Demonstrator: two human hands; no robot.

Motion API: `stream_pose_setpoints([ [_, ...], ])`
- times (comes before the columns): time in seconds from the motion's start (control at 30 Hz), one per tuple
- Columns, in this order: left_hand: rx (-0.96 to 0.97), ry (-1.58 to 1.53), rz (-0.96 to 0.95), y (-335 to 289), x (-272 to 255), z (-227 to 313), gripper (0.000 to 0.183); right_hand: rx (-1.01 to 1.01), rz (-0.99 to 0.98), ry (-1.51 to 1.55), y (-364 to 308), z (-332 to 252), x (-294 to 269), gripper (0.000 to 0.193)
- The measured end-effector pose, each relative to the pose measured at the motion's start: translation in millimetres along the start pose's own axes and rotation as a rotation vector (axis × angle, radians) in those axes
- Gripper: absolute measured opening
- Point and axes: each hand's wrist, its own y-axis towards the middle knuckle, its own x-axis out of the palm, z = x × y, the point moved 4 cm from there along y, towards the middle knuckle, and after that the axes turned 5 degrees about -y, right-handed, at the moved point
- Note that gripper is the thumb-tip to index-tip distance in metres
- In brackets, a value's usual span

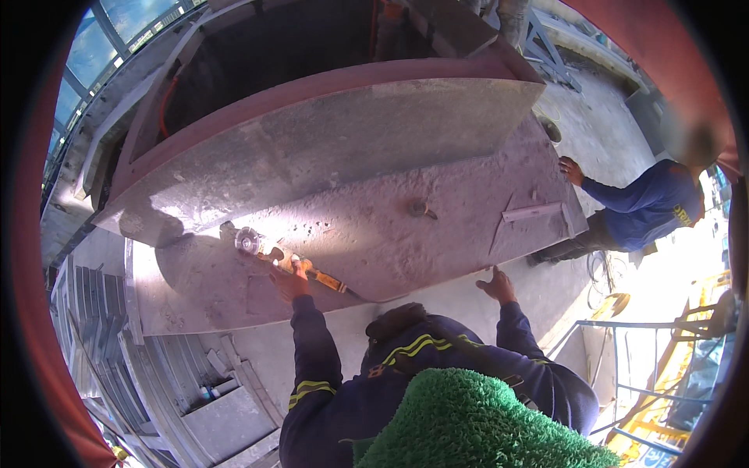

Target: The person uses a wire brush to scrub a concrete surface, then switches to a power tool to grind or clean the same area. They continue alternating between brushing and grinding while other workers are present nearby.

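An orange angle grinder [282, 259] with a round disc guard lies on a wide, dusty board [460, 210], left of the middle. My left hand [291, 282] is at the grinder's body, its fingers apart and seeming to touch it; how firmly they do so is hard to see. Off to the right, my right hand [498, 287] has thumb and fingers spread at the board's near edge, holding nothing. A small dark round object [421, 209] sits on the board between the hands and the far side. A long grey panel [328, 148] stands tilted along the board's far side.
At the right, a co-worker in a blue top [647, 199] has a hand on the board's end. A flat strip [533, 212] lies near that end. Stacked metal profiles [101, 312] fill the lower left. Blue rails [651, 327] and yellow framework [702, 300] stand at the lower right.
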Motion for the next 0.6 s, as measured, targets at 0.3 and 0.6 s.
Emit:
stream_pose_setpoints([
  [0.3,-0.947,-0.597,-0.722,59.0,134.1,-106.8,0.079,-0.294,-0.269,0.200,-63.8,-81.0,33.6,0.085],
  [0.6,-0.849,-0.700,-0.484,36.0,90.8,-32.3,0.059,-0.352,-0.189,0.258,-96.3,-99.8,15.6,0.080],
])
